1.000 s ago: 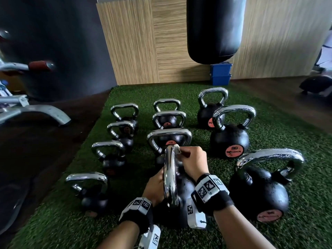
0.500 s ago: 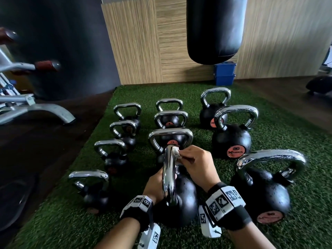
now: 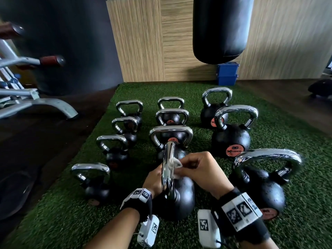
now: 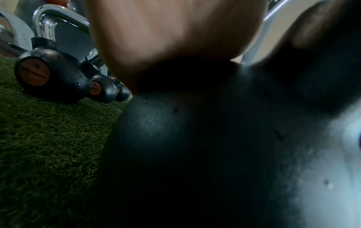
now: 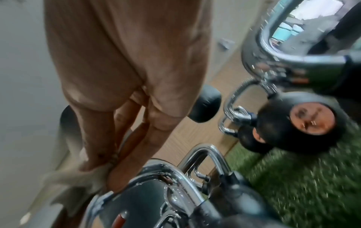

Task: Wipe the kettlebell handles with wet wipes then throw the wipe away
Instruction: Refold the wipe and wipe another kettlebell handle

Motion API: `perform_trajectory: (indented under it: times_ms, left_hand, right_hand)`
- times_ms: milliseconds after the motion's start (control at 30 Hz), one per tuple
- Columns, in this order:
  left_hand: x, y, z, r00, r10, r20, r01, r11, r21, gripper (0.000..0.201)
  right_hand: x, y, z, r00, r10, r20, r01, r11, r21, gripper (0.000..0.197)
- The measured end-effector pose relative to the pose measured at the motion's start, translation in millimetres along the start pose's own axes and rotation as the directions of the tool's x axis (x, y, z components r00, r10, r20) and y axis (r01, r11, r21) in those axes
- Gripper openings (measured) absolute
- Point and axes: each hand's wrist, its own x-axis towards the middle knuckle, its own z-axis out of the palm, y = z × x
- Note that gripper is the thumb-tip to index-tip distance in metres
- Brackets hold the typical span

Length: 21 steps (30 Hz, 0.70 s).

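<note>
Wipe (image 3: 175, 167): a white, crumpled wet wipe, pressed against the right side of the chrome handle (image 3: 168, 169).
Kettlebell (image 3: 181, 200): black, nearest in the middle row on the green turf (image 3: 296, 133), its handle turned edge-on to the head view.
Right hand (image 3: 201, 172): reaches in from the right, wrist bent inward, fingers curled and thumb closed, pinching the wipe at the handle; the right wrist view shows fingertips (image 5: 117, 177) closed on the cloth.
Left hand (image 3: 153, 180): on the left side of the same handle, mostly hidden behind it; whether its fingers wrap the handle I cannot tell.
Around: other kettlebells in rows, a larger one (image 3: 258, 186) just to the right; a black punching bag (image 3: 221, 29) hangs behind.
</note>
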Motion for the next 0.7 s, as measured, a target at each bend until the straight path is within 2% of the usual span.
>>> perform_trajectory:
  times_ms: [67,100,200,367,433,500,600,700]
  left_hand:
    - [1,-3,0,0.999,-0.036,-0.031,0.036,0.999,-0.011,0.039]
    - [4,-5,0,0.998,-0.048,-0.047,0.049,0.999,0.009,0.032]
    - [11,-16,1,0.993,-0.083,-0.090,0.095,0.984,0.150,0.018]
    - [11,-16,4,0.989,-0.092,-0.113,0.116,0.964,0.239,0.027]
    - [9,-16,6,0.978,-0.105,-0.180,0.145,0.964,0.224,0.025]
    - [6,-15,6,0.983,-0.053,-0.177,0.095,0.966,0.240,0.025]
    - [-2,-9,2,0.985,-0.013,-0.173,0.049,0.978,0.203,0.014]
    - [-10,-4,3,0.979,0.004,-0.206,0.017,0.995,0.097,0.043]
  right_hand:
    - [-2,-1,3,0.998,0.068,0.009,-0.069,0.994,0.090,0.019]
    - [-6,-1,5,0.997,0.078,0.018,-0.079,0.990,0.116,0.019]
    - [-27,5,11,0.995,0.078,0.058,-0.085,0.988,0.125,0.020]
    - [-36,15,15,0.998,0.052,0.040,-0.058,0.985,0.162,0.020]
    - [-41,21,17,0.998,0.050,0.037,-0.055,0.986,0.160,0.021]
    - [-49,31,21,0.999,0.035,0.027,-0.038,0.995,0.095,0.020]
    - [-59,46,26,0.999,0.026,-0.031,-0.025,0.999,0.028,0.017]
    - [-63,56,30,0.997,0.011,-0.070,-0.014,0.999,-0.050,0.016]
